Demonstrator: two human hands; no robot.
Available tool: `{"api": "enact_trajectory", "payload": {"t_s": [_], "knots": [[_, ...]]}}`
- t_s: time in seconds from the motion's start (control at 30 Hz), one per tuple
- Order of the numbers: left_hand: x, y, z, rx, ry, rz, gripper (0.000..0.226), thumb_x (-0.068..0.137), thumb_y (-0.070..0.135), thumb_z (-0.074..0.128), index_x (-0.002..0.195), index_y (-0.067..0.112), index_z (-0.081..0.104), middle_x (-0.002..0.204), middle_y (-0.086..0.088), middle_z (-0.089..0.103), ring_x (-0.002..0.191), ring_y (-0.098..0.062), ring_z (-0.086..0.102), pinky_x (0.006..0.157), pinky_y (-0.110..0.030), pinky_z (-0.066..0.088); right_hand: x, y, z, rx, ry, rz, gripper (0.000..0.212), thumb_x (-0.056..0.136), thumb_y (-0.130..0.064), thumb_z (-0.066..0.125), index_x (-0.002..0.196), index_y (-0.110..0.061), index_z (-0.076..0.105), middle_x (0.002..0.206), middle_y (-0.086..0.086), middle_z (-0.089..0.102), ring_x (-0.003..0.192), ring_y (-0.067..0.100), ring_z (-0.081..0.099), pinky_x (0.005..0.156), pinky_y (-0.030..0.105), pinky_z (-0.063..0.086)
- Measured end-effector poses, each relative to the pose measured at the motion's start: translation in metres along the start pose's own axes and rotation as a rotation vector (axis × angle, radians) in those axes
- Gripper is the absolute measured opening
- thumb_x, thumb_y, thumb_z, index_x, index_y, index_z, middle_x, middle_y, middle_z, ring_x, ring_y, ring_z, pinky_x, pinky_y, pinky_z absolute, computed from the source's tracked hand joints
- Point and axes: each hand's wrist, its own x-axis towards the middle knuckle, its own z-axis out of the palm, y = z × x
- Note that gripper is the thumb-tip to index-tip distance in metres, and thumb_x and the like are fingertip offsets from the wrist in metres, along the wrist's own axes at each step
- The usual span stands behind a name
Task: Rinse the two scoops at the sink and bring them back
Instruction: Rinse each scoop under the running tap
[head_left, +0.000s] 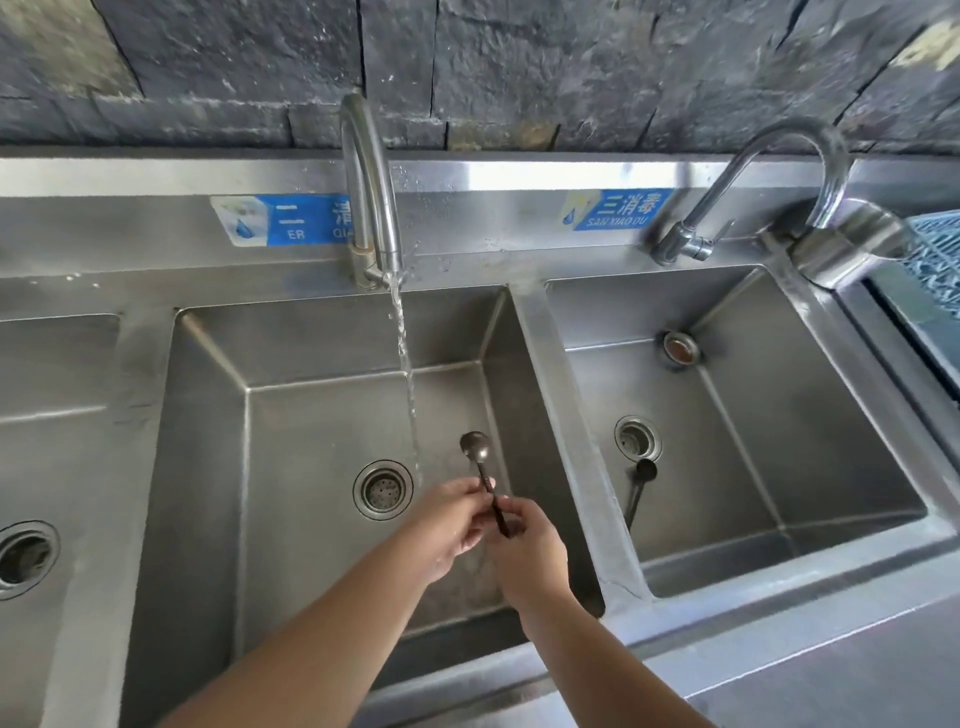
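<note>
A dark metal scoop (475, 447) with a round bowl points up and away over the middle sink basin (322, 415). Both hands grip its handle: my left hand (449, 525) from the left, my right hand (530, 553) from below and right. Water runs from the middle faucet (369, 187) and falls just left of the scoop's bowl, not onto it. The second scoop (640, 488) lies in the right basin (753, 467), its bowl near the drain and its handle leaning toward the near-left wall.
Steel three-basin sink against a dark stone wall. The middle drain (383, 489) sits left of my hands. The right faucet (753, 197) is off. A left basin with its drain (23, 558) is partly in view. A blue rack (935, 260) stands far right.
</note>
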Motion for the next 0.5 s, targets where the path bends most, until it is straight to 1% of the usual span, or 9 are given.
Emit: {"api": "enact_trajectory", "payload": {"t_s": [0.07, 0.1, 0.17, 0.2, 0.27, 0.33, 0.4, 0.47, 0.5], "knots": [[-0.001, 0.004, 0.009, 0.03, -0.022, 0.026, 0.02, 0.093, 0.003, 0.053, 0.107, 0.01, 0.065, 0.092, -0.01, 0.069, 0.08, -0.021, 0.059, 0.06, -0.023, 0.04, 0.002, 0.003, -0.006, 0.047, 0.02, 0.006, 0.019, 0.086, -0.027, 0.063, 0.1, -0.04, 0.061, 0.087, -0.015, 0.071, 0.078, 0.001, 0.066, 0.06, 0.015, 0.044], [-0.001, 0.006, 0.014, 0.054, -0.025, 0.05, 0.02, 0.092, 0.003, 0.055, 0.108, 0.011, 0.065, 0.094, -0.01, 0.07, 0.083, -0.022, 0.061, 0.063, -0.025, 0.042, 0.004, 0.005, -0.011, 0.092, 0.021, 0.018, 0.021, 0.085, -0.024, 0.063, 0.101, -0.038, 0.062, 0.087, -0.014, 0.072, 0.079, 0.003, 0.067, 0.062, 0.017, 0.045], [-0.001, 0.01, 0.026, 0.113, -0.016, 0.099, 0.02, 0.09, 0.004, 0.059, 0.108, 0.011, 0.066, 0.093, -0.008, 0.072, 0.078, -0.019, 0.064, 0.07, -0.027, 0.046, 0.011, 0.008, -0.022, 0.18, 0.004, 0.023, 0.027, 0.081, -0.016, 0.064, 0.103, -0.032, 0.065, 0.087, -0.011, 0.075, 0.081, 0.006, 0.069, 0.067, 0.021, 0.048], [0.001, 0.012, 0.033, 0.13, -0.011, 0.114, 0.02, 0.089, 0.004, 0.06, 0.108, 0.011, 0.066, 0.092, -0.007, 0.072, 0.073, -0.016, 0.064, 0.07, -0.027, 0.046, 0.015, 0.009, -0.03, 0.197, 0.001, 0.01, 0.028, 0.079, -0.014, 0.066, 0.102, -0.03, 0.067, 0.086, -0.011, 0.076, 0.08, 0.005, 0.07, 0.069, 0.022, 0.049], [0.005, 0.015, 0.048, 0.155, 0.001, 0.135, 0.021, 0.088, 0.004, 0.061, 0.108, 0.01, 0.065, 0.089, -0.007, 0.071, 0.068, -0.014, 0.062, 0.063, -0.025, 0.046, 0.025, 0.012, -0.047, 0.195, 0.004, -0.01, 0.025, 0.078, -0.015, 0.067, 0.098, -0.029, 0.069, 0.08, -0.01, 0.077, 0.076, 0.008, 0.071, 0.069, 0.027, 0.054], [0.012, 0.019, 0.069, 0.201, 0.012, 0.16, 0.019, 0.088, 0.004, 0.063, 0.105, 0.011, 0.066, 0.084, -0.007, 0.07, 0.065, -0.016, 0.062, 0.062, -0.026, 0.05, 0.037, 0.014, -0.067, 0.188, -0.003, -0.022, 0.014, 0.082, -0.021, 0.064, 0.092, -0.028, 0.07, 0.075, -0.005, 0.077, 0.072, 0.015, 0.072, 0.069, 0.034, 0.056], [0.022, 0.022, 0.097, 0.254, 0.012, 0.182, 0.015, 0.088, 0.005, 0.064, 0.096, 0.017, 0.068, 0.078, -0.002, 0.069, 0.063, -0.016, 0.064, 0.066, -0.029, 0.054, 0.056, 0.018, -0.092, 0.167, 0.022, -0.034, 0.01, 0.083, -0.024, 0.063, 0.084, -0.028, 0.072, 0.071, -0.004, 0.076, 0.069, 0.018, 0.071, 0.066, 0.035, 0.055], [0.037, 0.025, 0.13, 0.304, 0.027, 0.206, 0.018, 0.088, 0.006, 0.065, 0.09, 0.024, 0.067, 0.075, 0.003, 0.068, 0.061, -0.01, 0.064, 0.059, -0.022, 0.053, 0.08, 0.022, -0.122, 0.132, 0.08, -0.042, 0.012, 0.083, -0.023, 0.065, 0.076, -0.029, 0.072, 0.069, -0.006, 0.075, 0.067, 0.015, 0.07, 0.065, 0.035, 0.054], [0.046, 0.025, 0.147, 0.32, 0.034, 0.219, 0.018, 0.088, 0.007, 0.065, 0.09, 0.024, 0.067, 0.076, 0.003, 0.068, 0.061, -0.009, 0.064, 0.056, -0.021, 0.051, 0.094, 0.024, -0.138, 0.12, 0.095, -0.041, 0.012, 0.082, -0.022, 0.067, 0.075, -0.029, 0.073, 0.069, -0.006, 0.075, 0.067, 0.015, 0.069, 0.065, 0.035, 0.054]]}}
